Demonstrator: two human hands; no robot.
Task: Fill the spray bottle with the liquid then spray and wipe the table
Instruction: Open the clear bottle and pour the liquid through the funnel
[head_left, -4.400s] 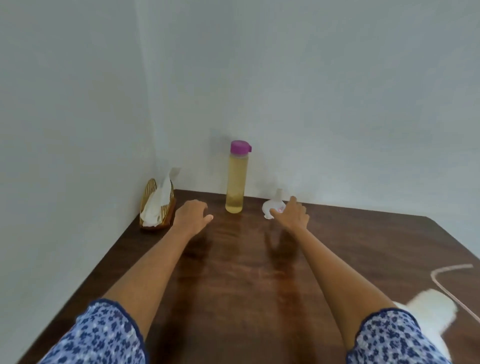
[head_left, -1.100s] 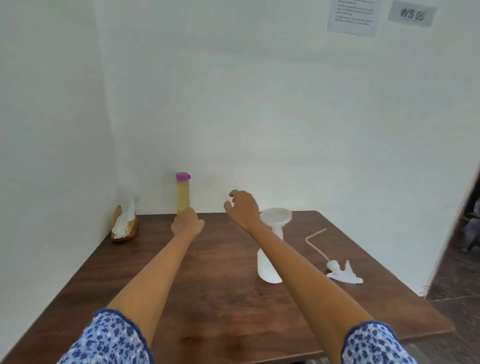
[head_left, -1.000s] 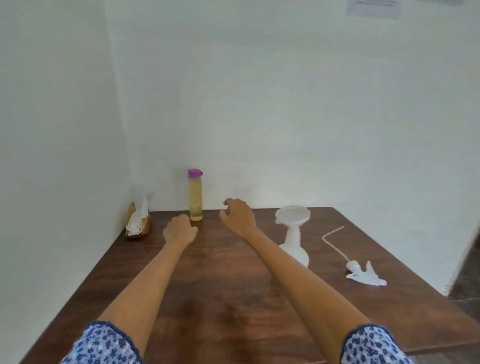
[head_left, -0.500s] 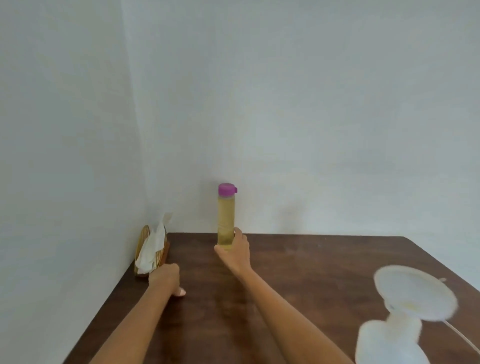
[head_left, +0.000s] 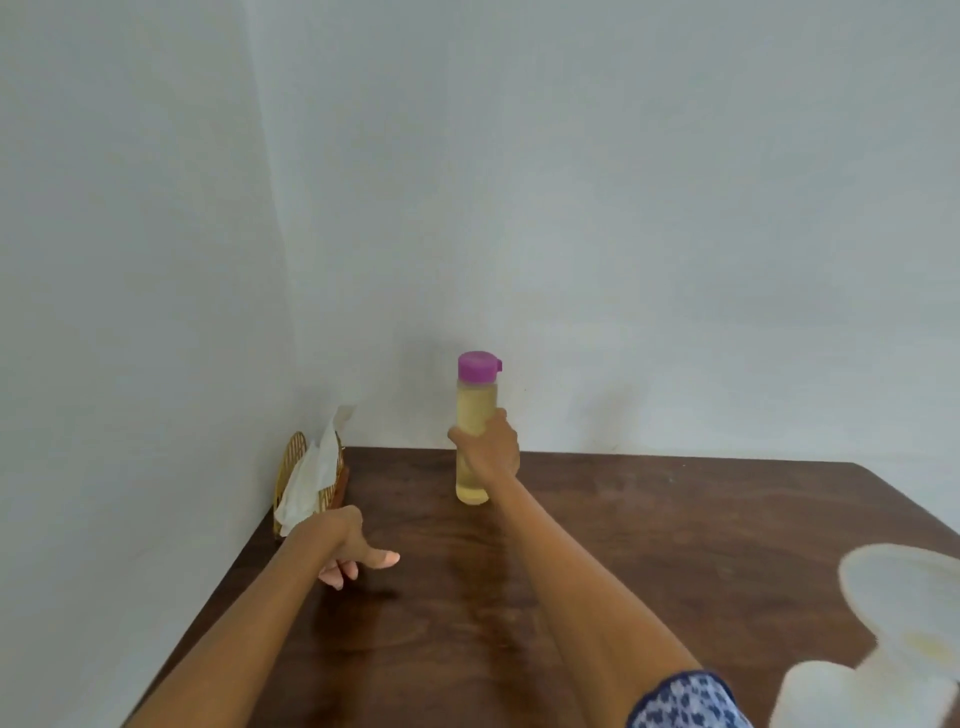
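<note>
A tall clear bottle of yellow liquid (head_left: 474, 410) with a purple cap stands upright near the back of the dark wooden table (head_left: 649, 545). My right hand (head_left: 488, 449) is wrapped around its middle. My left hand (head_left: 347, 545) hovers low over the table to the left, fingers loosely curled, thumb out, holding nothing. At the bottom right, very close and blurred, a white funnel (head_left: 904, 597) sits in the neck of the white spray bottle (head_left: 852, 696).
A wicker holder with white tissues (head_left: 311, 475) stands in the back left corner against the wall. White walls close in the table at the back and left. The table's right edge runs off diagonally at the right.
My right hand has slid up from the bottle's base and closed around its middle. My left hand has moved slightly toward me. The view has shifted left, so the funnel sits further right.
</note>
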